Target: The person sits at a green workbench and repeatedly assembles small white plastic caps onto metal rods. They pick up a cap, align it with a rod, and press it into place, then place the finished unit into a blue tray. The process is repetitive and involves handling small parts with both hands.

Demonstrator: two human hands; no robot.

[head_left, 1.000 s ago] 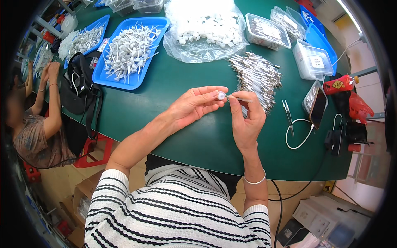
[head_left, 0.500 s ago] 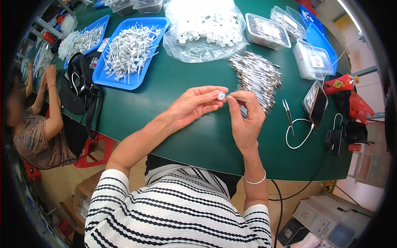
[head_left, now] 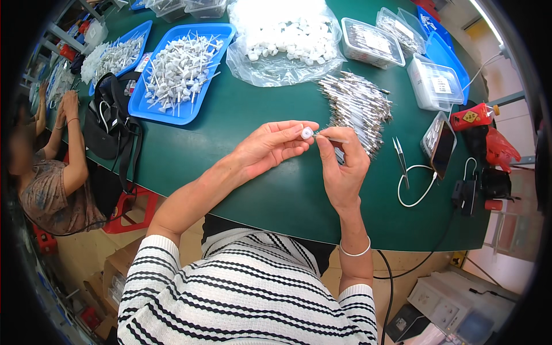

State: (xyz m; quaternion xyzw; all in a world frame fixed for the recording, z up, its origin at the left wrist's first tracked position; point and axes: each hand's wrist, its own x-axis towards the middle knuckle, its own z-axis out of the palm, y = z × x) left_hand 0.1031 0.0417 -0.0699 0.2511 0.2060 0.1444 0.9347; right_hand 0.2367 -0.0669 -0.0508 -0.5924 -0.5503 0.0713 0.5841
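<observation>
l. hand (head_left: 267,148) is pinching a white cap (head_left: 307,133) betw. thumb & index, other fingers curling loosely; r. hand (head_left: 345,167) is holding a thin rod (head_left: 338,140), thumb & fingertips closing on it, its end pointing at the cap; can't tell if they're touching. cap is sitting just left of the pile (head_left: 359,106). tray (head_left: 167,118) is lying well left of pile, tweezers (head_left: 401,164) near its right.

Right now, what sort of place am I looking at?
Likely a small-parts assembly workshop: a pile of thin rods and a blue tray heaped with white stemmed pieces on a green worktable, with another person seated nearby.
</observation>
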